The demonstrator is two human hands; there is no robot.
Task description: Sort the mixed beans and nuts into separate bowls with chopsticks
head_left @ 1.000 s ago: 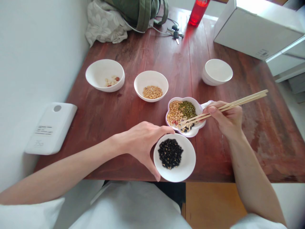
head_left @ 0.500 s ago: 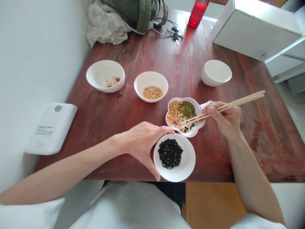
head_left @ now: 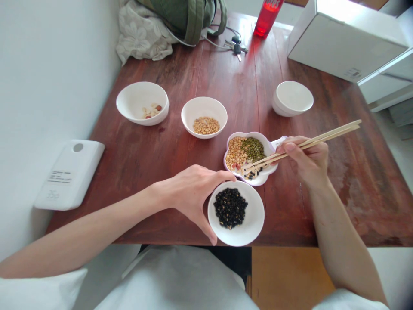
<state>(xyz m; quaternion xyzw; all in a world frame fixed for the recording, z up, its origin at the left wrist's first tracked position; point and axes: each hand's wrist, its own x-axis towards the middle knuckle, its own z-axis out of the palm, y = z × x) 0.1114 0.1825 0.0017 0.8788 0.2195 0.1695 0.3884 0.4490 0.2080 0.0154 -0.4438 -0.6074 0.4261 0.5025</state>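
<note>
My left hand [head_left: 200, 193] grips the left side of a white bowl [head_left: 253, 228] near the table's front edge. Black beans [head_left: 230, 207] lie in that bowl. Between the fingers of my right hand [head_left: 305, 161] is a pair of chopsticks [head_left: 325, 134], pointing left and down. Their tips rest over a flower-shaped dish [head_left: 263, 178] just beyond the bowl. In the dish sit yellow soybeans [head_left: 236, 150], green mung beans [head_left: 253, 148], pale peanut pieces and some black beans [head_left: 253, 173]. The dish's handle [head_left: 279, 141] is partly behind my right hand.
Behind stand a bowl of soybeans [head_left: 192, 120], a bowl with a few peanuts [head_left: 129, 101] and another white bowl [head_left: 292, 99]. A white power bank [head_left: 69, 174] lies left. Farther back are a green bag [head_left: 176, 17], keys [head_left: 237, 46], a red bottle [head_left: 267, 19] and a white box [head_left: 342, 43].
The chopsticks and my right hand have shifted very slightly, their rear ends a little up and to the right. My left hand and the bowl have stayed put.
</note>
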